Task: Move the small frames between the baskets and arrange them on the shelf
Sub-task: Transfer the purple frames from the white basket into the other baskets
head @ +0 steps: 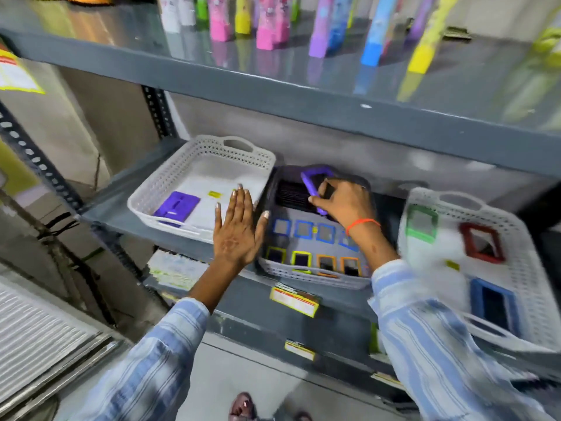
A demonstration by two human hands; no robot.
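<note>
Three white perforated baskets stand on the grey middle shelf (121,220). The left basket (170,174) holds one purple frame (177,204) lying flat. The middle basket (312,276) holds rows of small blue, yellow and orange frames (303,230). My right hand (343,202) is shut on a purple frame (312,186) lifted over the back of the middle basket. My left hand (238,229) hovers open, fingers spread, over the gap between the left and middle baskets. The right basket (522,268) contains a green frame (422,220), a red frame (481,243) and a blue frame (494,303).
The upper shelf (273,89) juts out above the baskets and carries several colourful upright bottles (267,22). A perforated steel post (39,165) runs down the left side. Lower shelves carry paper packs (176,268) and yellow price labels (294,300).
</note>
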